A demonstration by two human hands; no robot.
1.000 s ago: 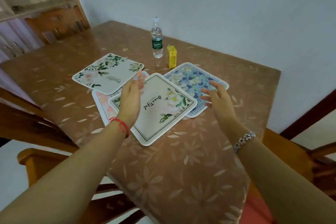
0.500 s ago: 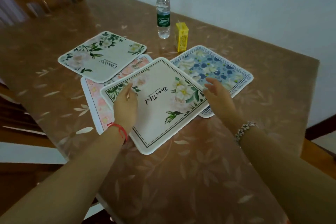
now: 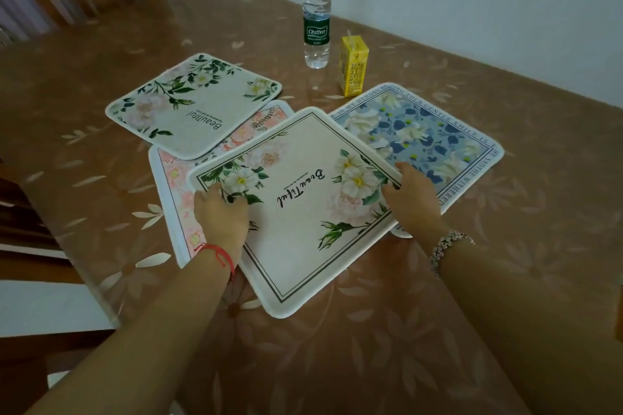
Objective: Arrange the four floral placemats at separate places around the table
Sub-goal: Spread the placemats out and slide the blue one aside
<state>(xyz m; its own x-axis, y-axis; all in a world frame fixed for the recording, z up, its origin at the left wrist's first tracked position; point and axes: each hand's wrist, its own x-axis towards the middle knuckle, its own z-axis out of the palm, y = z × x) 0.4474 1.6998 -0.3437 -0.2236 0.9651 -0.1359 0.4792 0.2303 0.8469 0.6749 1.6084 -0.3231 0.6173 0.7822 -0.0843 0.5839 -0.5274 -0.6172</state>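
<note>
On the counter (image 3: 505,246), near its middle, you had the cream script placemat (image 3: 296,205) sitting on top of the pile, overlapping the pink placemat (image 3: 172,192) and the blue placemat (image 3: 435,135). Your left hand (image 3: 220,216) and right hand (image 3: 416,199) were on opposite edges, fingers curled and apparently pinching it. Honestly, I'd have lifted it level so the two underneath didn't drag, keeping clear of the water bottle (image 3: 317,10) and juice box (image 3: 353,67).

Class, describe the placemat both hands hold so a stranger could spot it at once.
On the brown floral table, the cream placemat nearest you lies atop a pink mat and a blue mat. The left hand and right hand grip its edges. Only it has a black line frame and script lettering.
</note>
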